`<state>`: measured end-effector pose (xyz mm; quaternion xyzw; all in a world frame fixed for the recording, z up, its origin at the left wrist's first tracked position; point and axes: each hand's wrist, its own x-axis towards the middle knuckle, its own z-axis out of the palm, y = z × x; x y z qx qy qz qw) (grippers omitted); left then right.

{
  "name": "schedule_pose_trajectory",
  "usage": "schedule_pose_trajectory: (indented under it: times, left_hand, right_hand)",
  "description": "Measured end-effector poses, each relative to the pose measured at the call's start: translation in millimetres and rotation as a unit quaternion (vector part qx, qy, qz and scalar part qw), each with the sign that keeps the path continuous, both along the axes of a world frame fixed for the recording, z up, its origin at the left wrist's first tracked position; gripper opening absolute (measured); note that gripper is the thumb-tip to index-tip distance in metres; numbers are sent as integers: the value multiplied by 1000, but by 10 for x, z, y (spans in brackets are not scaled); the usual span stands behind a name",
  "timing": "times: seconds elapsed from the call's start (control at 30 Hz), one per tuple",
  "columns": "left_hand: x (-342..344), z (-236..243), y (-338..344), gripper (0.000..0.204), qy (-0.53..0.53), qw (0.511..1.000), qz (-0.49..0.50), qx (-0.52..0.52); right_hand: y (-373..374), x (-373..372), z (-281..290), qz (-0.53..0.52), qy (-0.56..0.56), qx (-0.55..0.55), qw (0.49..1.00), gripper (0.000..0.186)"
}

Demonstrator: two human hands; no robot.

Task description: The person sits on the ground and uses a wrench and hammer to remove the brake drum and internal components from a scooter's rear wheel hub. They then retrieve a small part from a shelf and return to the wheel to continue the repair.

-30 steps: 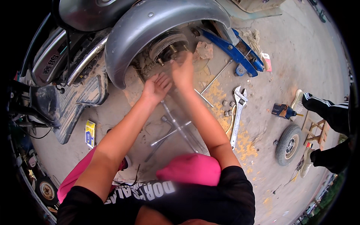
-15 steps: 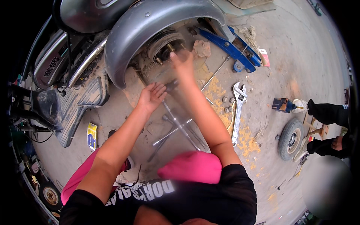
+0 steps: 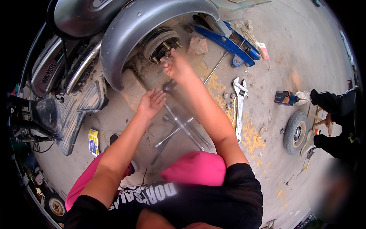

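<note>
Under a grey mudguard (image 3: 135, 15), a dusty wheel hub (image 3: 150, 44) with brass-coloured studs is exposed. My right hand (image 3: 175, 66) is raised just below the studs, slightly blurred, its fingers curled at the hub around something I cannot make out. My left hand (image 3: 152, 102) lies lower and to the left, palm up with fingers apart and nothing in it, beside a dark tool end (image 3: 169, 86). Below my hands are a four-way wheel wrench (image 3: 185, 129) and other bars on the floor. A large adjustable wrench (image 3: 239, 114) lies right of my right arm, beside several nuts (image 3: 228, 105).
A blue floor jack (image 3: 242, 53) and a long bar (image 3: 214, 69) lie right of the hub. A loose wheel (image 3: 295, 131), a dark box (image 3: 284, 97) and a co-worker (image 3: 335, 107) are at the right. A footboard (image 3: 80, 110) and yellow box (image 3: 93, 142) are left.
My right hand has moved leftward at the studs and its fingers have curled. My left hand remains palm up, slightly shifted. At the right, the co-worker's hand has come down near the wooden stool.
</note>
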<state>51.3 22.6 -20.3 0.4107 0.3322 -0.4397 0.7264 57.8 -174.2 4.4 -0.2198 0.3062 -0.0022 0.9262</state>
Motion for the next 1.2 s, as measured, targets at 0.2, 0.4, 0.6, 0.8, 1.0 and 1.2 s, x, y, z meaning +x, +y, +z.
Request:
schedule_pose_trajectory:
  times: [0.2, 0.4, 0.6, 0.8, 1.0, 1.2]
  left_hand:
    - [-91, -81, 82, 32, 12, 1000, -21, 2]
    - [-148, -86, 127, 19, 21, 999, -23, 24]
    - [-138, -153, 178, 18, 26, 999, -29, 16]
    - [-88, -260, 276, 20, 26, 998, -54, 5]
    - [-126, -251, 289, 18, 21, 998, -57, 29]
    - [-205, -214, 264, 18, 25, 996, -75, 49]
  right_hand:
    - [228, -115, 102, -133, 21, -693, 708, 29]
    - [160, -202, -36, -210, -97, -795, 561, 21]
    - [-19, -40, -126, -18, 13, 21, 1000, 51]
    - [65, 60, 83, -64, 10, -37, 997, 41]
    - [240, -100, 75, -127, 28, -782, 609, 30]
    - [75, -191, 26, -141, -50, -864, 480, 32]
